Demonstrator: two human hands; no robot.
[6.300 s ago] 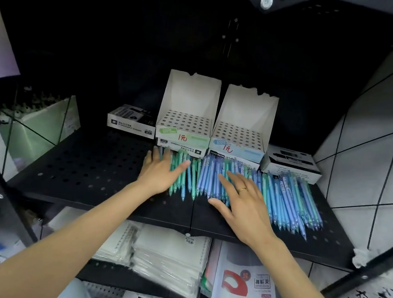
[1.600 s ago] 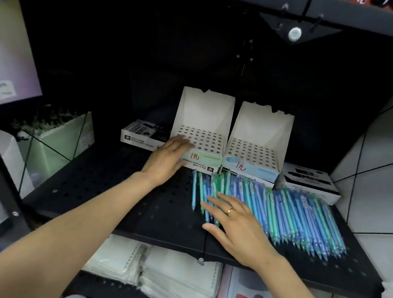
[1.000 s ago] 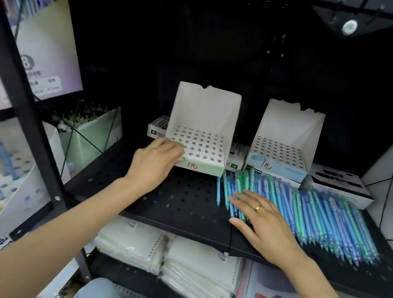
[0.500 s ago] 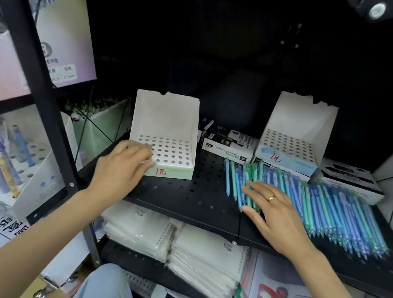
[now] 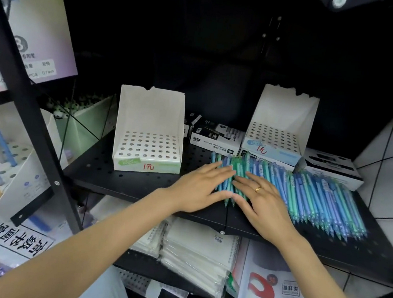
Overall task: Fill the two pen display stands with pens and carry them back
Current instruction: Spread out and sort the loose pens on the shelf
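Two white cardboard pen display stands with empty hole grids stand on the black perforated shelf [image 5: 138, 181]. The left stand [image 5: 147, 148] has a green front label; the right stand [image 5: 275, 140] sits at the back with a blue label. A wide row of blue and green pens [image 5: 307, 197] lies flat in front of the right stand. My left hand [image 5: 201, 185] lies flat with straight fingers on the row's left end. My right hand [image 5: 260, 199], wearing a ring, rests flat on the pens beside it. Neither hand grips a pen.
Black-and-white marker boxes [image 5: 216, 136] lie between the stands, and another box [image 5: 331, 168] sits at the right. A black upright post [image 5: 31, 117] borders the shelf on the left, with other pen displays [image 5: 1, 152] beyond. Notebooks [image 5: 199, 253] fill the shelf below.
My left hand has let go of the left stand, which now stands apart at the left, and moved right onto the pens beside my right hand.
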